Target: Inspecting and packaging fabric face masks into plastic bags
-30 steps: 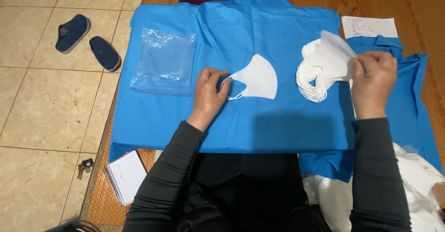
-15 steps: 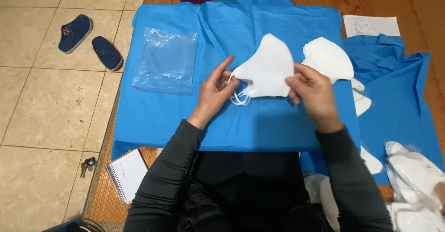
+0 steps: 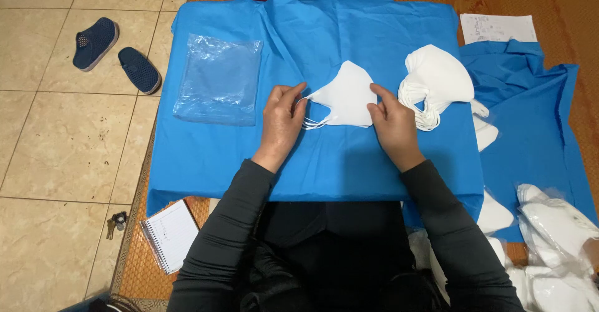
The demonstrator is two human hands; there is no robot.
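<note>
Centrally on the blue cloth (image 3: 218, 162), the left hand (image 3: 282, 121) pinches the ear-loop end of a white folded mask (image 3: 343, 97), while the right hand (image 3: 393, 128) grips its other edge; the mask looks smooth, curved and peaked at top. Toward the cloth's left edge lies a clear plastic bag (image 3: 218, 78). Bare cloth stretches along the near edge. Near the right edge sits a stack of masks (image 3: 437, 81).
</note>
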